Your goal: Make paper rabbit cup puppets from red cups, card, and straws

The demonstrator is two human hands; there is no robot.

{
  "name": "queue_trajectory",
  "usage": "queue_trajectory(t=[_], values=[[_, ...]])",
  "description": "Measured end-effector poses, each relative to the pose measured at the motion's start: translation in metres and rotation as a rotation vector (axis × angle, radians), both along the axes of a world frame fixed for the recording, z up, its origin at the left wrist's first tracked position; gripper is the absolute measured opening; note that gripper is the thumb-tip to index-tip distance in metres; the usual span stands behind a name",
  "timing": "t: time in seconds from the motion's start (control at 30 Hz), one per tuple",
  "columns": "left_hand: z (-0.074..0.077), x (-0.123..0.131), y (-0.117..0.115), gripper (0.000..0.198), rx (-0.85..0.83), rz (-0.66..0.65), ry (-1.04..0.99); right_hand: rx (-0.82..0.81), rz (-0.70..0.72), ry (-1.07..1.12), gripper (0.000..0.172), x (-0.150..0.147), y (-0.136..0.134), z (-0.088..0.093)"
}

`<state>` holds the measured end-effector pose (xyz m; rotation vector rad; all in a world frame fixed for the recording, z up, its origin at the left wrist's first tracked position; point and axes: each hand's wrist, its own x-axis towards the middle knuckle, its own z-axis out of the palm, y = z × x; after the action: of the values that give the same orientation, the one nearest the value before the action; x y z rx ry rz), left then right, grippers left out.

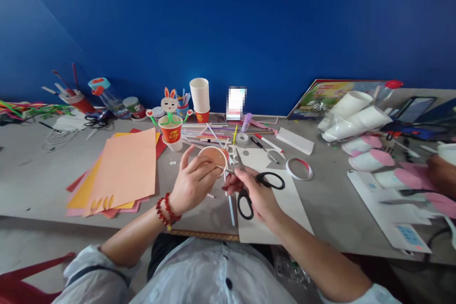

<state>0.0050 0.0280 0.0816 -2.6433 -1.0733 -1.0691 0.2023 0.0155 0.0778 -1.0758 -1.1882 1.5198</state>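
Observation:
My left hand (195,178) is closed at a paper cup (213,153), its fingers bent over the near side and rim. The cup's opening faces up and partly toward me. Black-handled scissors (265,179) are in my right hand (254,192), gripped near the pivot with the handle loops sticking out past the hand. The blades are spread: one points away from me, the other reaches left to the cup's rim beside my left fingertips. Whether that tip pierces the cup, I cannot tell. Below the hands lies a pale blue straw (231,211).
White paper (274,206) lies under my right hand, with a tape ring (299,169) beyond. Coloured sheets (128,166) are stacked left. Behind stand a rabbit-topped red cup (171,129), stacked cups (200,96) and many straws (203,132). Another person's hand (441,175) is far right.

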Motion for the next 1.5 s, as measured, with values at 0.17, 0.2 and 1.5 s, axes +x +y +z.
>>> queue_trajectory(t=[0.17,0.2,1.5], values=[[-0.001,-0.004,-0.001,0.024,-0.236,-0.047,-0.25,0.72,-0.006,-0.612,0.022,0.012,0.003,0.011],[0.0,-0.004,-0.001,0.023,-0.296,-0.039,-0.328,0.825,-0.014,-0.68,0.021,0.012,0.004,0.012],[-0.031,0.028,-0.006,0.011,-0.471,0.133,-0.943,0.519,-0.101,-0.407,0.029,-0.018,0.003,-0.007]])
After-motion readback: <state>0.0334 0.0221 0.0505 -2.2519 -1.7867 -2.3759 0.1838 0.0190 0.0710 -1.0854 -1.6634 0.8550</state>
